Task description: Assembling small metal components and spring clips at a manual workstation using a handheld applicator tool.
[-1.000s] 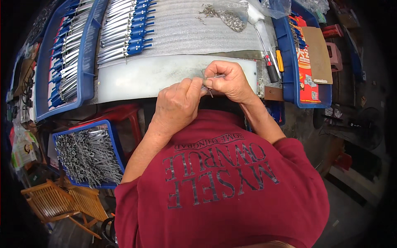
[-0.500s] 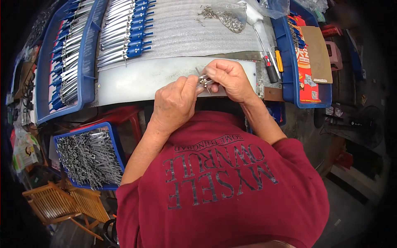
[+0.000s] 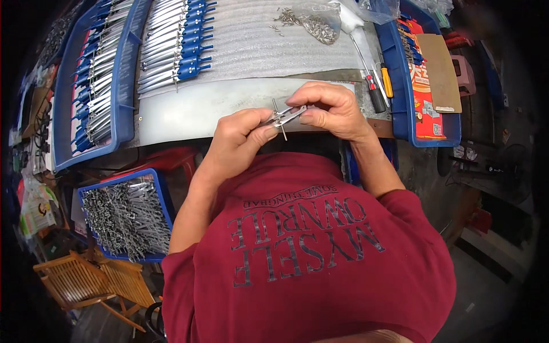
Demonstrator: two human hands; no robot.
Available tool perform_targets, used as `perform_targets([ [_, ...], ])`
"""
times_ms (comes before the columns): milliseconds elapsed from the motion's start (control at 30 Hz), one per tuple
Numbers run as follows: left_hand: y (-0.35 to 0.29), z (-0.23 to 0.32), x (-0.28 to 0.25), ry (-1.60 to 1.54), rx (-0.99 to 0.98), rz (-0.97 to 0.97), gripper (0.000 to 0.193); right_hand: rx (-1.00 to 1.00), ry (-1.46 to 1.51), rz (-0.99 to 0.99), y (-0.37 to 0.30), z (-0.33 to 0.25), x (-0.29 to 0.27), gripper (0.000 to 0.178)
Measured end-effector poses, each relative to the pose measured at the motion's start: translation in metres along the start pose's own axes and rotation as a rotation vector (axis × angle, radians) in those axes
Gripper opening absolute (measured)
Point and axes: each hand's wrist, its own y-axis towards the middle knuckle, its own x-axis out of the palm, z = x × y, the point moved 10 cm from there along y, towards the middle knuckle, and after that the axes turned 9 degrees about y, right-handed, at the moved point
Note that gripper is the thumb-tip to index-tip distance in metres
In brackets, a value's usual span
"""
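Over the near edge of a white board [image 3: 194, 114], both hands hold a small silver metal bracket [image 3: 293, 116] with slim arms and a thin rod crossing it. My left hand [image 3: 237, 140] pinches its left end between thumb and fingers. The bracket's right tip lies between the thumb and curled fingers of my right hand [image 3: 337, 108]. Part of the bracket is hidden by the fingertips. Beyond my left hand, long silver parts with blue ends [image 3: 189, 68] lie in a row on a pale foam sheet [image 3: 263, 51].
Small metal pins [image 3: 289, 17] lie beside a clear bag [image 3: 323, 28]. Black-and-red [image 3: 374, 94] and yellow-handled screwdrivers [image 3: 386, 83] are at the right. Blue bins stand left [image 3: 123, 108] and right [image 3: 403, 97]. A blue crate [image 3: 163, 197] of metal parts sits lower left, near a wooden chair [image 3: 74, 280].
The bracket has turned and shows more between my hands, its arms pointing right. My right fingers have shifted to its tip, and my left thumb now presses its near side.
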Motion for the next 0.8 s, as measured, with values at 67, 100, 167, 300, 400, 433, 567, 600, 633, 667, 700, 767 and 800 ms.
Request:
perform_targets([
  [67, -0.003, -0.009, 0.008, -0.215, -0.121, -0.107, 0.02, -0.099, -0.129, -0.043, 0.002, -0.019, 0.005, 0.023],
  [100, -0.007, -0.015, 0.016, -0.463, -0.277, -0.184, 0.023, -0.199, -0.26, -0.088, 0.002, -0.031, 0.012, 0.021],
  [167, -0.016, -0.02, 0.028, -0.711, -0.435, -0.261, 0.025, -0.237, -0.284, -0.102, 0.003, -0.039, 0.015, 0.021],
  [300, -0.019, -0.019, 0.038, -0.851, -0.455, -0.361, 0.03, -0.334, -0.337, -0.154, 0.003, -0.052, 0.023, 0.019],
  [400, -0.021, -0.017, 0.046, -0.961, -0.443, -0.407, 0.032, -0.294, -0.322, -0.186, 0.007, -0.054, 0.026, 0.017],
  [433, -0.021, -0.015, 0.048, -1.016, -0.425, -0.415, 0.033, -0.24, -0.308, -0.195, 0.008, -0.05, 0.026, 0.016],
  [567, -0.02, -0.02, 0.053, -1.093, -0.43, -0.422, 0.031, -0.143, -0.225, -0.156, 0.014, -0.033, 0.017, 0.013],
  [600, -0.02, -0.021, 0.055, -1.143, -0.436, -0.431, 0.031, -0.102, -0.188, -0.138, 0.016, -0.028, 0.015, 0.012],
  [633, -0.021, -0.021, 0.057, -1.193, -0.441, -0.441, 0.03, -0.06, -0.151, -0.12, 0.017, -0.023, 0.013, 0.011],
  [667, -0.021, -0.023, 0.058, -1.191, -0.44, -0.439, 0.03, 0.0, -0.134, -0.111, 0.017, -0.018, 0.011, 0.011],
  [700, -0.021, -0.021, 0.061, -1.259, -0.453, -0.445, 0.03, -0.001, -0.135, -0.111, 0.017, -0.017, 0.012, 0.011],
  [767, -0.023, -0.023, 0.065, -1.327, -0.465, -0.451, 0.03, 0.227, 0.067, -0.036, 0.014, 0.009, 0.007, 0.011],
  [800, -0.023, -0.024, 0.066, -1.378, -0.46, -0.445, 0.029, 0.225, 0.067, -0.036, 0.014, 0.011, 0.007, 0.011],
])
